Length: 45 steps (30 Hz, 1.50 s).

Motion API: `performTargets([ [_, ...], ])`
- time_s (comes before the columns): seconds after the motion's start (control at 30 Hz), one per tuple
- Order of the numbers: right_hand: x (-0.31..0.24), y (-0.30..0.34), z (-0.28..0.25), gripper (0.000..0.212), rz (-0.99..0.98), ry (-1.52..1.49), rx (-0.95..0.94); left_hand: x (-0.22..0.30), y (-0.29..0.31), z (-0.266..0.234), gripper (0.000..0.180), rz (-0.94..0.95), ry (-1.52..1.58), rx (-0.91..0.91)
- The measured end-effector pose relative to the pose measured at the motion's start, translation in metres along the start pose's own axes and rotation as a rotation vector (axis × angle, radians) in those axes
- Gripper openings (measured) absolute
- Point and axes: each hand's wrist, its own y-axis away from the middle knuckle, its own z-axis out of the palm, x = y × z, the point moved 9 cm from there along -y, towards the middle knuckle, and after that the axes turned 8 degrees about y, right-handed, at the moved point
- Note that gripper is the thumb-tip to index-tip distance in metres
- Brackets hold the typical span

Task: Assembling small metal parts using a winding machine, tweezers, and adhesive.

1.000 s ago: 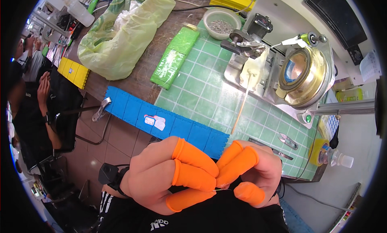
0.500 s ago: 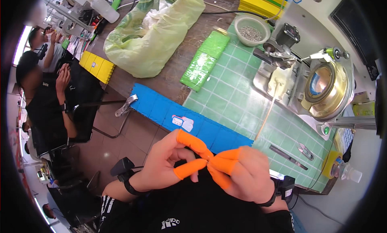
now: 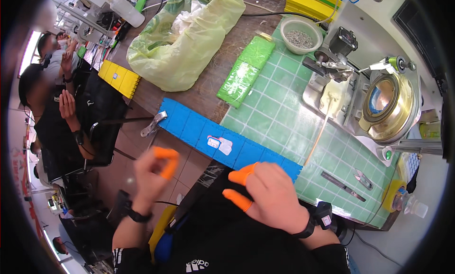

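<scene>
Orange finger covers sit on fingers of both hands. My left hand [image 3: 150, 179] is out to the left over the floor, blurred, its thumb and finger closed in a pinch; anything between the tips is too small to make out. My right hand [image 3: 274, 195] hovers over my lap just below the blue strip, with thumb and forefinger apart and nothing seen between them. The long blue strip [image 3: 194, 127], bearing small paper labels [image 3: 221, 144], lies along the table's near edge. Both hands are apart from it.
A green wrapped packet [image 3: 246, 72] and a pale green bag [image 3: 177, 60] lie beyond the strip. On the green mat [image 3: 284, 117] are a bowl of small metal pieces [image 3: 299, 37], tweezers [image 3: 342, 185], snips [image 3: 363, 178] and a machine [image 3: 381, 103]. People [image 3: 52, 112] sit at left.
My hands met at the fingertips before; now they are apart. The left has swung left and the right has opened its thumb and forefinger. A yellow and a blue thing now show by my lap.
</scene>
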Motion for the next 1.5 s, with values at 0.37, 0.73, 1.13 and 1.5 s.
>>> performTargets([
  [0.37, 0.024, 0.002, 0.002, 0.052, 0.098, 0.074, -0.054, 0.095, -0.016, -0.044, 0.035, 0.537, -0.599, 0.142],
  [0.73, 0.028, 0.006, -0.004, 0.038, 0.065, 0.020, -0.030, -0.058, -0.002, -0.038, 0.024, 0.300, -0.505, -0.086],
  [1.13, 0.030, 0.008, -0.007, 0.030, 0.048, 0.048, 0.007, -0.120, 0.017, -0.280, 0.024, 0.117, -0.109, 0.859],
  [1.5, 0.028, 0.007, -0.004, 0.024, 0.052, 0.032, 0.001, 0.087, -0.002, 0.026, 0.031, 0.656, -0.321, 0.045],
])
